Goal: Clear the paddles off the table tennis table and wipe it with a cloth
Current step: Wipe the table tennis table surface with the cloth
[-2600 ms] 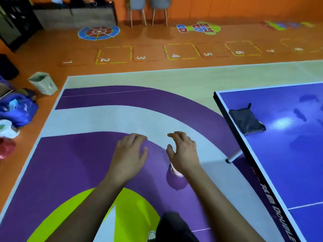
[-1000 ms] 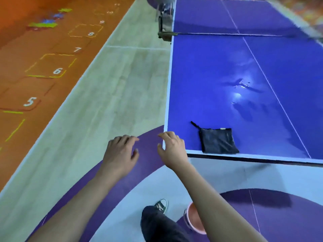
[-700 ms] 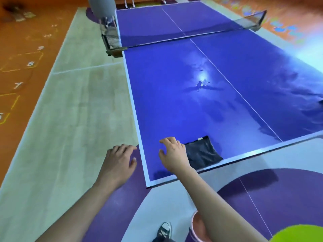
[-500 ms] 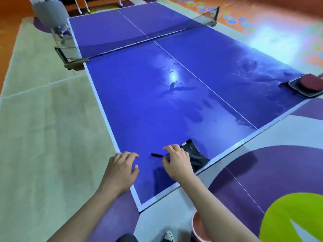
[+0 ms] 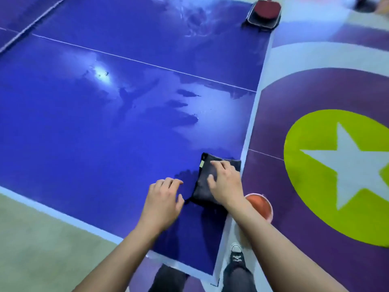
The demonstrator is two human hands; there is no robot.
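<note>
Plainly the right hand's fingers (image 5: 220, 166) do the work: they lie spread and lightly bent on top of the cloth (image 5: 201, 186), the thumb on its middle. They bear down on it and pinch no fold that I can see. The right hand (image 5: 225, 183) covers the cloth's right half, flat enough to push it along as a pad. I judge that is why it is laid so and not bunched in a fist. The left hand's fingers (image 5: 168, 182) are loosely curled and grasp nothing. The left hand (image 5: 163, 200) is just beside the cloth's left edge, and whether it touches the table (image 5: 94, 148) I cannot tell. It seems placed to steady or to join in.

The cloth is dark, nearly black, and folded into a squarish pad. It has a pale tag (image 5: 201, 164) at its far left corner and a thin cord (image 5: 187, 199) trailing at its near left corner. It lies just inside the table's end edge, near the corner closest to the person.

Beyond it the blue top shows pale, wet-looking smears (image 5: 185, 106). At the far corner of the same end edge a red paddle (image 5: 267, 7) sits on a dark tray (image 5: 261, 23), so the clearing looks unfinished. On the floor below the end edge, by the right wrist, stands an orange basin (image 5: 260, 205).
</note>
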